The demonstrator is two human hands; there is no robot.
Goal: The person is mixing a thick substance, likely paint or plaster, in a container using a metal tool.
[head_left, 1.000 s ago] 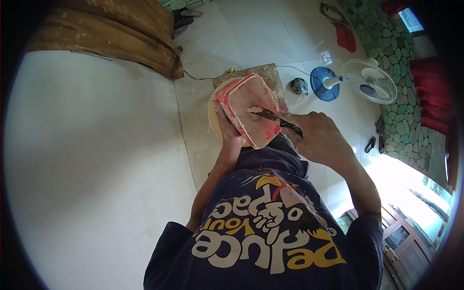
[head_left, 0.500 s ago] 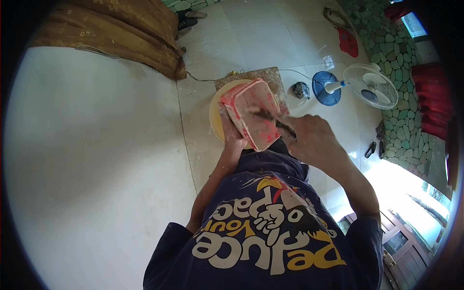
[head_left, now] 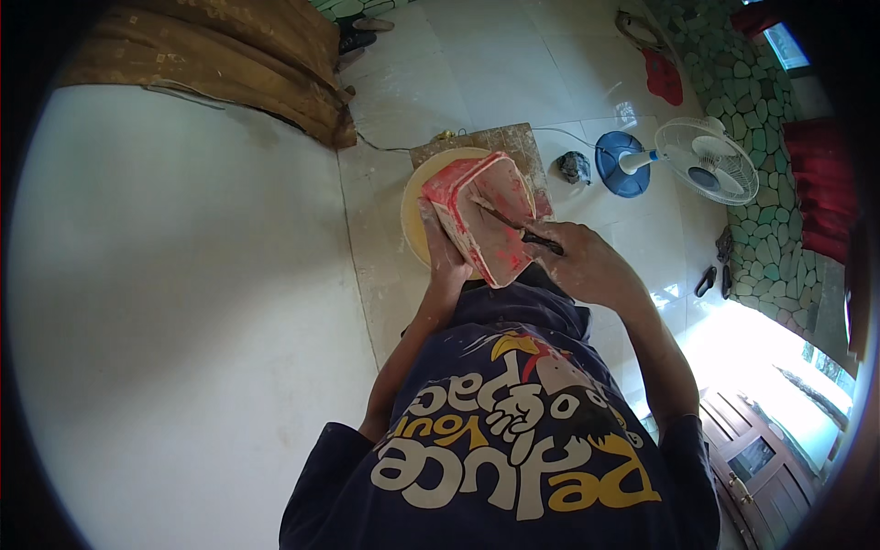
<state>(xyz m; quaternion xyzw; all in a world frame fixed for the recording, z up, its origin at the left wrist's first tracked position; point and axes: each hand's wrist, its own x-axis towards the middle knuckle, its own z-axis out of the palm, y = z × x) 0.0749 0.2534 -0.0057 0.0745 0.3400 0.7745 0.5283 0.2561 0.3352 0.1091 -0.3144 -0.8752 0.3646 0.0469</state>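
My left hand [head_left: 446, 246] grips the near left side of a red rectangular plastic tub [head_left: 449, 183], which is tilted. A pale putty-like paste coats the tub's inside and rim. My right hand [head_left: 591, 261] is closed round the black handle of a scraper [head_left: 543, 242]. Its thin blade reaches into the tub, against or close to the coated inner face; the paste partly hides the tip. Beneath the tub is a round cream-yellow bucket [head_left: 413, 218], its inside mostly hidden.
The bucket rests on a brown board [head_left: 520, 140] on the tiled floor [head_left: 495, 82]. Beyond it are a crumpled dark bag [head_left: 574, 167] and a fan [head_left: 625, 165] with a blue base. A white wall [head_left: 183, 275] rises at my left, and a brown cloth [head_left: 220, 55] hangs at the far left.
The scraper, blurred by motion before, now shows clearly inside the tub. My right hand and forearm have shifted slightly, the elbow drawing inward. My left hand keeps its hold on the tub.
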